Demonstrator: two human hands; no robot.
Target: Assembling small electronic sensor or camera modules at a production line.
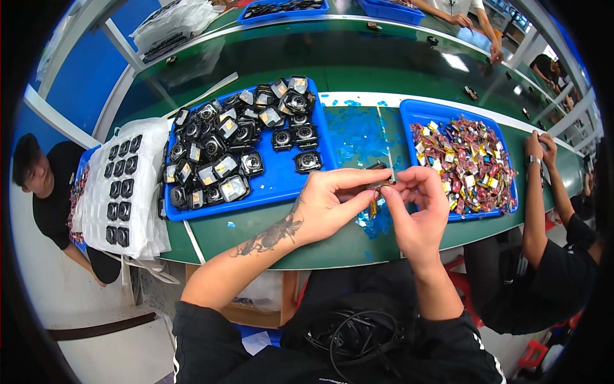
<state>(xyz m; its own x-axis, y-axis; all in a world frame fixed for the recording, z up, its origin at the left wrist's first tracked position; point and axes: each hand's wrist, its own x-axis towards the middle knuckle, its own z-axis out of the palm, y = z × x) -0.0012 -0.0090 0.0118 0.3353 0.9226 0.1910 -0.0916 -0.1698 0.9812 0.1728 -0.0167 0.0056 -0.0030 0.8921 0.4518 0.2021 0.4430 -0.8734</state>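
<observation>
My left hand (323, 205) and my right hand (419, 214) meet over the table, fingertips closed together on a small electronic part (373, 205) with a yellowish piece hanging below. A dark edge shows behind the left fingers; most of the part is covered by my fingers. To the left, a blue tray (281, 176) carries many black housings (245, 132) with round, lens-like centres, some with pale rectangular backs. On the right, another blue tray (409, 137) is heaped with small red circuit boards (464, 166) bearing yellow and white pieces.
Blue film scraps (358, 137) litter the green table (288, 253) between the trays. White plastic trays (96, 192) with black housings are stacked at far left. A green conveyor belt (288, 61) runs behind, carrying scattered parts. Other people sit at both sides and work across the belt.
</observation>
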